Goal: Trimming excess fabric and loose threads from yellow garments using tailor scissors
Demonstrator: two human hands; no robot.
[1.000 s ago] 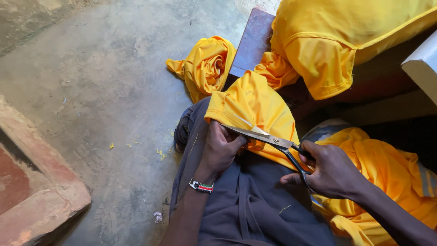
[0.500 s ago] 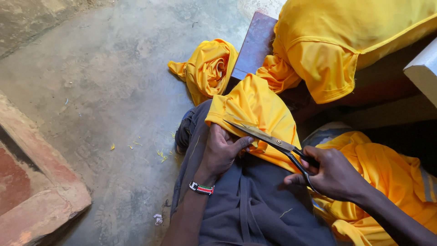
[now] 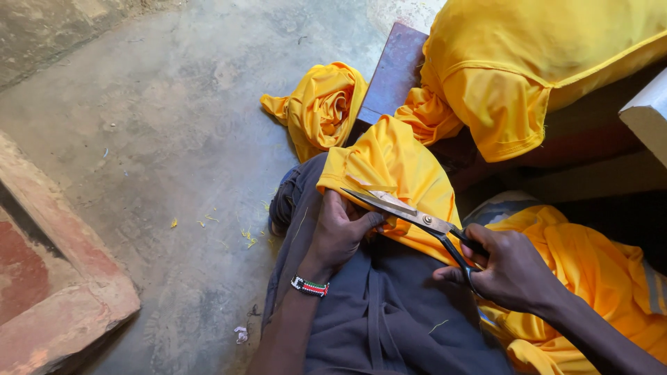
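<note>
A yellow garment lies draped over my knee, which is covered by dark grey trousers. My left hand pinches the lower edge of this yellow fabric; a striped beaded bracelet sits on its wrist. My right hand grips the black handles of large metal scissors. The blades are parted and point left, their tips over the fabric beside my left fingers. More yellow cloth is bunched on my lap under the right arm.
A crumpled yellow garment lies on the concrete floor ahead. Another yellow garment is piled on a dark wooden bench. A reddish stepped ledge sits at the left. Yellow thread scraps dot the floor.
The scissors' blades have opened wider and slid further left along the fabric edge. My left hand keeps its hold on the cloth with only slight shifting.
</note>
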